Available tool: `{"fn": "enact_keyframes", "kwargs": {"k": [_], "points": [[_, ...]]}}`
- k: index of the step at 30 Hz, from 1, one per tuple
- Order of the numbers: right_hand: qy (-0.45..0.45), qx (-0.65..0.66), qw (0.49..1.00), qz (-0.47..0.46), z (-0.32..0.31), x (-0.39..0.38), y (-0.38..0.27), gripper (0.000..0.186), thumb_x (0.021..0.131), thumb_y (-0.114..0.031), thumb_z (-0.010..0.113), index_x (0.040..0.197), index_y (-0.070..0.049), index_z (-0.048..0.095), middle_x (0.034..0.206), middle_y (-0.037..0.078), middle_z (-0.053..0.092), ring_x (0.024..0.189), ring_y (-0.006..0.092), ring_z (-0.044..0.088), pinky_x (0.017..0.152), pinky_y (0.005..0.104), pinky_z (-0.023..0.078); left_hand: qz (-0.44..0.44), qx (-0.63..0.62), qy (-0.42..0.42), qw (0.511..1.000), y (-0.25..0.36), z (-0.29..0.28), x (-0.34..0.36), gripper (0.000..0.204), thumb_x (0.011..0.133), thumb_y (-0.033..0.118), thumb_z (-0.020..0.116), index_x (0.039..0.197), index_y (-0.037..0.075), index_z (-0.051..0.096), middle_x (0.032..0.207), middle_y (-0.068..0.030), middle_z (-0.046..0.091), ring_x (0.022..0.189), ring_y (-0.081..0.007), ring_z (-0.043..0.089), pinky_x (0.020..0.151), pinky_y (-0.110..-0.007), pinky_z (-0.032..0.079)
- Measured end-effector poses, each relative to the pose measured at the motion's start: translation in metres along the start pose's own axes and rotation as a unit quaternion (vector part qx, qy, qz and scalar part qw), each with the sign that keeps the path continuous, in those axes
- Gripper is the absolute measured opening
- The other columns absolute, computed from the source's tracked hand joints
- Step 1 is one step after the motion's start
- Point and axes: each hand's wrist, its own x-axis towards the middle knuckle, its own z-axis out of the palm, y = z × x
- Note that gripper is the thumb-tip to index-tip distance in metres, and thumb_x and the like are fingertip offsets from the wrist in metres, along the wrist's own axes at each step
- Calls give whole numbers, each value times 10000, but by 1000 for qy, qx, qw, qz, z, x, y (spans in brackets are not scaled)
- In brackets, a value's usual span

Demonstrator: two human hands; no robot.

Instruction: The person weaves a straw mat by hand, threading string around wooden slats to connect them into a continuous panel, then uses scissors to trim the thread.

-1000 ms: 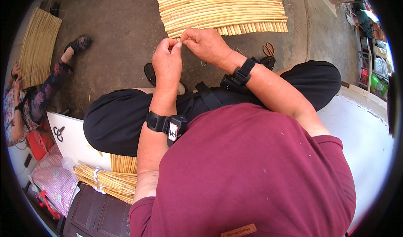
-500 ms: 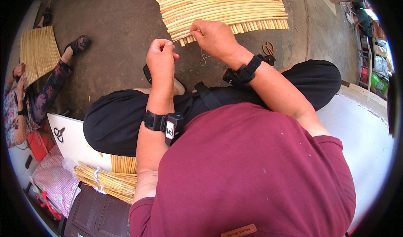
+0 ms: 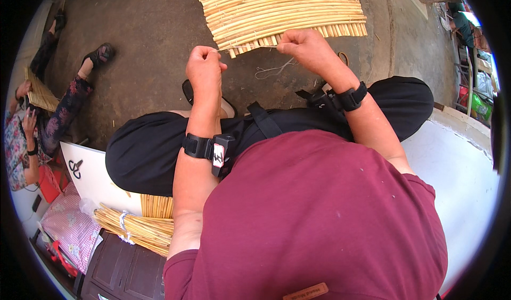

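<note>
- The left hand is closing in a loose fist, thumb against bent fingers, and is pinching one end of a thin, pale string
- The right hand is curling nearly shut, with its thumb and forefinger gripping the string farther along; its other fingers are folding into the palm
- The string is running almost straight between the two hands, which are standing well apart, and is passing across the near edge of the mat
- The mat, made of yellow sticks, is lying on the floor just beyond the hands; its long sticks are running from side to side, and a row of short stick ends is showing along its near edge
- A loose loop of thread is lying on the floor between the hands, nearer the person
- An orange handle is showing partly behind the right forearm
- Black straps are circling both wrists, and the person is wearing a dark red shirt and black trousers
- At the lower left, a tied bundle of sticks is resting near a white board, where black scissors are lying
- At the far left, a co-worker in a flowered top is sitting, with one hand touching a smaller mat
</note>
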Motion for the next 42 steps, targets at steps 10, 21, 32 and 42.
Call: {"fn": "enact_keyframes", "kwargs": {"k": [10, 21, 32, 42], "points": [[-116, 103, 988, 24, -16, -15, -12, 129, 867, -189, 630, 835, -69, 666, 647, -21, 594, 532, 24, 467, 495, 199, 373, -64, -66, -3, 996, -8, -4, 1, 73, 905, 86, 505, 882, 29, 545, 750, -79, 617, 464, -134, 546, 439, -269, 440], [-264, 22, 964, 25, 8, -28, -36, 219, 857, -117, 586, 1037, -48, 690, 711, 43, 657, 543, 100, 562, 482, 265, 448, -312, -388, -239, 834, -16, -1, -44, 306, 1003, 312, 431, 1133, 37, 397, 1089, -291, 616, 564, -222, 635, 484, -357, 549], [42, -49, 994, -90, 44, 19, -17, 144, 806, -183, 606, 858, -70, 680, 767, 154, 666, 732, 333, 643, 650, 418, 500, -181, -232, -207, 933, -14, 3, -35, 129, 963, 150, 527, 1029, 39, 528, 761, -68, 633, 551, -136, 619, 482, -288, 537], [84, -157, 972, -155, 66, 25, -15, 133, 824, -210, 596, 838, -98, 666, 721, 147, 655, 702, 348, 643, 619, 434, 505, -164, -202, -205, 943, -7, 5, -33, 98, 968, 140, 512, 994, 50, 540, 743, -37, 611, 542, -114, 597, 499, -273, 526]]}}
